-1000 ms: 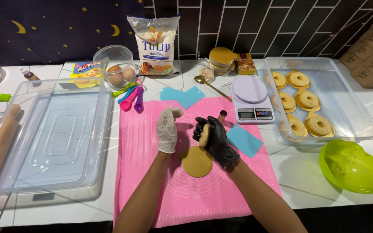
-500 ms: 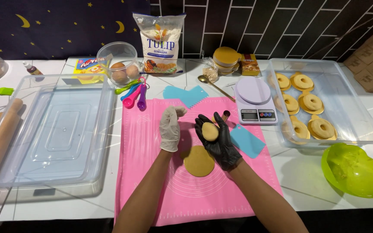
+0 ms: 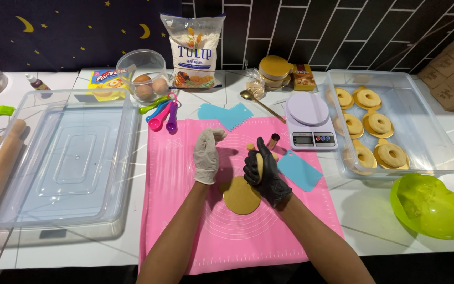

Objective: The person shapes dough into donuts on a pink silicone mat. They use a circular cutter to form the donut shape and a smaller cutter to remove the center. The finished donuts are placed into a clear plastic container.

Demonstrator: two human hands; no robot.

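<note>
Tiled counter, pink mat [image 3: 185, 231]: dough work in hand.
Right hand [image 3: 264, 171] grips a dough piece [image 3: 259, 163] above the disc [image 3: 241, 195]; left hand [image 3: 206, 155] loosely curled, empty. Risk: soft piece deforms or drops onto disc.

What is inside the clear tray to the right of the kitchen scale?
The clear tray holds six ring-shaped dough pieces, each on a round yellowish base. What lies beneath the rings is covered; part of the tray floor is bare.

The right hand [image 3: 265, 173] has turned since half a second ago: the dough piece [image 3: 259, 163], then lying face-up in the palm, now stands edge-on between the fingers. The left hand [image 3: 206, 155] has drawn slightly away from it.
</note>
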